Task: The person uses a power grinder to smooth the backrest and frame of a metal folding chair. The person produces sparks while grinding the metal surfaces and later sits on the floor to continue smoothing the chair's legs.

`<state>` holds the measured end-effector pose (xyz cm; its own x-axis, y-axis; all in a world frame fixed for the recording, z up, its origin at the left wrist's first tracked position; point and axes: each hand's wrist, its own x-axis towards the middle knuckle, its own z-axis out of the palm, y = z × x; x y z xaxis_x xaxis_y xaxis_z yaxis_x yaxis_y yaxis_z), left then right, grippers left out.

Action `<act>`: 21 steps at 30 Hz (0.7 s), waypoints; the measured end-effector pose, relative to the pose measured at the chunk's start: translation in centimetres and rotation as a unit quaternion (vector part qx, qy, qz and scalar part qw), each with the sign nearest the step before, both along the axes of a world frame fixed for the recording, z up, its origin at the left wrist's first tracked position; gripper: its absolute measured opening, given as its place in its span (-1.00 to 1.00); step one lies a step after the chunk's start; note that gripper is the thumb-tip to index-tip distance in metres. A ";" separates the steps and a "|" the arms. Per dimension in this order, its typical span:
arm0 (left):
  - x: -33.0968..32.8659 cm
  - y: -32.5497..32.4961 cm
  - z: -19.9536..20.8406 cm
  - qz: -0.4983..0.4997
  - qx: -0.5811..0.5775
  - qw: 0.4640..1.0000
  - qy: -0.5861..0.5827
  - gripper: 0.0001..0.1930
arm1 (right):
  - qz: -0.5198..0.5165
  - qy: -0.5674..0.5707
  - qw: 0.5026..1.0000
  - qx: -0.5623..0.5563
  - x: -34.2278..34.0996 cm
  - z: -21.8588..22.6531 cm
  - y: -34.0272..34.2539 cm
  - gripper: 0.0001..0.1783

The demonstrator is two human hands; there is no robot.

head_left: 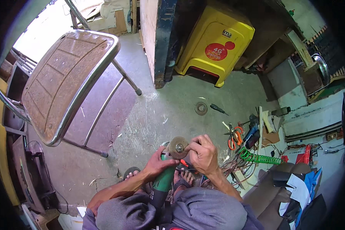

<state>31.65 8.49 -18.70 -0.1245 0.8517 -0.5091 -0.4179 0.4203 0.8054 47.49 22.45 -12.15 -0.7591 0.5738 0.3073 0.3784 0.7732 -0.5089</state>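
Note:
An angle grinder (164,178) with a green body stands upright between my knees, its head toward the far side. A round brown abrasive disc (176,155) sits on that head, with a metal nut at its centre. My left hand (159,165) is wrapped round the grinder just below the disc, the thumb lying across the body. At the disc's right edge, my right hand (204,154) has its fingers curled and pinched on the rim. Part of the grinder's lower end is dark and runs down between my legs.
A metal-framed chair (65,80) stands at left, a yellow plastic stool (218,34) at the far side. On the floor lie another disc (201,108), a screwdriver (219,109), orange-handled scissors (231,142) and a green coiled hose (260,158). A brown cushioned seat (262,191) is at right.

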 end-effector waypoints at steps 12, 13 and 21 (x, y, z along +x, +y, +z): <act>0.5 1.3 -2.4 0.015 0.005 0.980 0.200 -0.28 | -0.082 0.005 0.981 -0.178 -4.8 -6.1 -0.4 -0.51; 0.9 1.0 -3.3 0.042 0.027 0.989 0.140 -0.21 | -0.093 -0.020 0.975 -0.200 -4.9 -6.8 -0.6 -0.50; -0.4 2.4 -2.6 0.024 0.091 0.988 0.119 0.02 | 0.030 -0.016 0.989 -0.145 -5.2 -5.7 1.5 -0.34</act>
